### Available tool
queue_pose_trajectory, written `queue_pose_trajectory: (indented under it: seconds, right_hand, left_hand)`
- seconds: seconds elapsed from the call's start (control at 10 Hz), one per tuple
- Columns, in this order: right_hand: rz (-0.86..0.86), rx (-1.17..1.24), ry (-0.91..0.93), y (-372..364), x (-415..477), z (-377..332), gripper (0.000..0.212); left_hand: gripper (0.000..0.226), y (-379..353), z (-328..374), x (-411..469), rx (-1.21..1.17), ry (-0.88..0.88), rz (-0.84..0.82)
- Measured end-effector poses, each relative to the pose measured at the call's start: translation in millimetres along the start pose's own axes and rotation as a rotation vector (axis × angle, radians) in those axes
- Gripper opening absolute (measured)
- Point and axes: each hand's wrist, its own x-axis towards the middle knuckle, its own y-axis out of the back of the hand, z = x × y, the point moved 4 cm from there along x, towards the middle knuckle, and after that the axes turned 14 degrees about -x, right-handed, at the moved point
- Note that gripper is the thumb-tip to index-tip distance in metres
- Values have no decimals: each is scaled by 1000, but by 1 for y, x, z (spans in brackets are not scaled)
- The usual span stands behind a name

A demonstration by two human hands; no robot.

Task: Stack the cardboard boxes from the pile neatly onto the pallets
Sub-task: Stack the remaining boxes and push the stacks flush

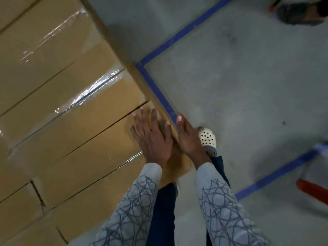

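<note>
Taped brown cardboard boxes (53, 71) lie packed side by side and fill the left half of the head view. The nearest box (99, 142) reaches the stack's right edge. My left hand (152, 137) lies flat on top of that box near its corner, fingers straight and spread. My right hand (188, 137) presses flat against the box's right side face, fingers straight. No pallet shows beneath the boxes.
Grey concrete floor (239, 86) spreads to the right, marked with blue tape lines (156, 86). My foot in a white perforated clog (207, 139) stands beside the stack. Another person's shoe (301, 13) is at top right; an orange object (312, 190) lies at the right edge.
</note>
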Motion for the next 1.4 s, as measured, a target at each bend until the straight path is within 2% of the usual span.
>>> queue_pose_trajectory:
  seconds: [0.1, 0.3, 0.4, 0.6, 0.7, 0.8, 1.0, 1.1, 1.2, 1.3, 1.4]
  right_hand:
    - [-158, -15, 60, 1, 29, -24, 57]
    - [-336, -86, 117, -6, 67, -35, 43]
    - [-385, -85, 114, -5, 73, -41, 31]
    - [-429, -65, 35, -27, 75, -27, 52]
    - [-457, -38, -4, -34, 70, -21, 70]
    - [-474, -2, -36, -36, 69, -20, 73]
    - [-522, -35, -48, -29, 77, -22, 55]
    - [-524, -33, -64, -23, 87, -19, 50]
    - [-500, -50, -67, -24, 110, -16, 55]
    - [-487, 14, -126, -36, 139, -22, 56]
    - [-463, 130, -146, -65, 180, -10, 82]
  left_hand:
    - [63, -2, 5, 28, -7, 66, 90]
    - [47, -13, -5, 71, -40, 143, 374]
    - [41, -19, -9, 73, -51, 175, 428]
    - [46, -22, -9, 72, -20, 176, 450]
    - [40, -24, -9, 72, -7, 186, 459]
    - [37, -27, -9, 72, -1, 188, 479]
    - [34, -31, -9, 74, -10, 188, 529]
    - [41, -31, -11, 78, -46, 189, 515]
    - [64, -30, -9, 92, -132, 192, 399]
    - [86, -32, -1, 109, -78, 218, 297]
    - [88, -37, 3, 111, 27, 262, 274]
